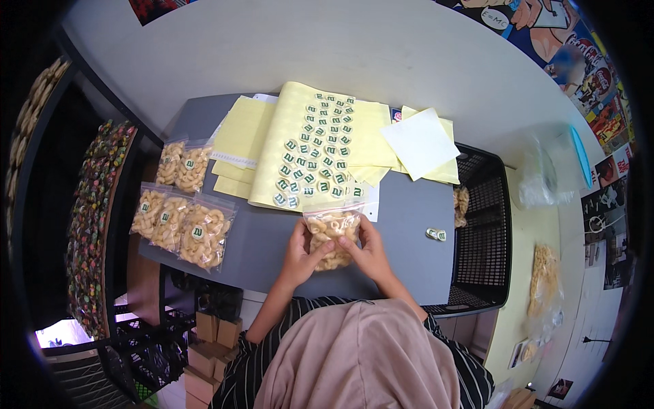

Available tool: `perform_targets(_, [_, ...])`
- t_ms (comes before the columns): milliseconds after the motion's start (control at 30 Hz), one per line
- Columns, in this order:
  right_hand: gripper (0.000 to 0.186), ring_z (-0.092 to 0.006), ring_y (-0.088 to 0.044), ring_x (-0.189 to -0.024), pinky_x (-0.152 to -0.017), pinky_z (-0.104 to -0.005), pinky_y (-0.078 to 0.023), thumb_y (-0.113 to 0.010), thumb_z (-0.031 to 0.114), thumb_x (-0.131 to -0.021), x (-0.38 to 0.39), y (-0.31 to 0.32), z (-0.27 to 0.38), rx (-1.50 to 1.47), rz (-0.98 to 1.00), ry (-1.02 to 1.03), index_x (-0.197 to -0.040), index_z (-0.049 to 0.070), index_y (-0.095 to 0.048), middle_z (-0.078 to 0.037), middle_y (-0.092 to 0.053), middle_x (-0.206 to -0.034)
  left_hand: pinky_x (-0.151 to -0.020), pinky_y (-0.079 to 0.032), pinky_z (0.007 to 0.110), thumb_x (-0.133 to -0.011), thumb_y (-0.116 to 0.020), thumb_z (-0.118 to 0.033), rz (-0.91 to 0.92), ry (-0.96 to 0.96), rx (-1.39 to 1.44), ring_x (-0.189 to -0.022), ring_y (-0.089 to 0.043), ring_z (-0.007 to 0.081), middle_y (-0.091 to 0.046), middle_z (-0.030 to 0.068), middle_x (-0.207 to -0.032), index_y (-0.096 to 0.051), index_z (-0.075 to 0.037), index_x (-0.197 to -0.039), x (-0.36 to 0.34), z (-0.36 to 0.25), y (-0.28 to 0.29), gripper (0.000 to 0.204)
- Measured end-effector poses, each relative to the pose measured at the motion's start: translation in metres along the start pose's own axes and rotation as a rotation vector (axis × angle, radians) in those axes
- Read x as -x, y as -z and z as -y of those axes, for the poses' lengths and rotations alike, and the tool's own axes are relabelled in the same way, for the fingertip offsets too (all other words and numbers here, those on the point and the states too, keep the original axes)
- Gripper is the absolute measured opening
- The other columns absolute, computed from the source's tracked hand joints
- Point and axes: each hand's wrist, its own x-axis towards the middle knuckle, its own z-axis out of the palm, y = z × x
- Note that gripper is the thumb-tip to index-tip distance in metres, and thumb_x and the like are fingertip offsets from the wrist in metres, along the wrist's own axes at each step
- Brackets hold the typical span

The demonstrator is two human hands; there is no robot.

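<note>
A clear zip bag (334, 225) of pale, curved puffed snacks is gripped between both hands at the table's front edge. My left hand (300, 255) wraps its left side and my right hand (368, 252) its right side, with both thumbs pressed on the front. The fingers behind the bag are hidden. Just beyond it lies a yellow sheet (266, 170) carrying rows of round white-and-green stickers (317, 143). To the left, several filled zip bags (206, 235) lie together, each with a round sticker on its front.
More yellow sheets (244, 129) and a white square sheet (421, 143) lie on the grey table (409, 266). Small loose stickers (436, 234) sit at its right. A black plastic crate (484, 225) stands against the right edge, with a snack bag (461, 204) inside. Shelving (102, 225) rises at left.
</note>
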Motion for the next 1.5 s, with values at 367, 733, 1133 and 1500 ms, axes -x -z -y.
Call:
perform_targets(367, [0.042,-0.0233,-0.052,-0.089,-0.076,-0.0332,-0.041,-0.066,0.023,-0.075,-0.006,-0.003,-0.013,0.405,0.235,0.188,-0.109,0.000,-0.052,-0.013,-0.054,-0.096,-0.089,-0.040,0.029,-0.084,-0.057,-0.012,0.002,0.169,0.057,-0.104,-0.049,0.0143,-0.050,0.0095,-0.114,-0.038,0.001,-0.119,0.028,0.013,0.036,0.042])
perform_targets(733, [0.010,-0.0143,-0.051,-0.071,-0.062,-0.0255,-0.040,-0.062,0.011,-0.077,-0.070,0.020,-0.009,0.567,-0.140,0.158,-0.078,0.002,-0.065,-0.006,-0.056,-0.077,-0.084,-0.047,0.035,-0.088,-0.043,-0.044,-0.229,0.009,0.241,-0.102,-0.053,0.0234,-0.048,0.0142,-0.117,-0.033,0.001,-0.124,0.034,0.012,0.083,0.059])
perform_targets(1133, [0.012,-0.0260,-0.057,-0.075,-0.067,-0.0327,-0.046,-0.071,0.007,-0.063,-0.077,-0.019,-0.013,0.598,0.283,0.333,-0.067,0.002,-0.061,-0.011,-0.055,-0.079,-0.073,-0.034,0.035,-0.082,-0.039,-0.052,-0.153,-0.111,0.975,-0.092,-0.042,0.0208,-0.047,0.0084,-0.101,-0.047,-0.005,-0.110,0.005,-0.003,0.074,0.055])
perform_targets(1500, [0.015,-0.0255,-0.054,-0.067,-0.058,-0.0344,-0.043,-0.069,0.011,-0.065,-0.099,-0.051,-0.015,0.643,0.280,0.474,-0.075,0.003,-0.060,-0.009,-0.052,-0.075,-0.086,-0.033,0.037,-0.084,-0.029,-0.052,-0.216,-0.068,0.900,-0.110,-0.038,0.0234,-0.033,0.0130,-0.131,-0.043,-0.017,-0.121,0.015,0.005,0.074,0.054])
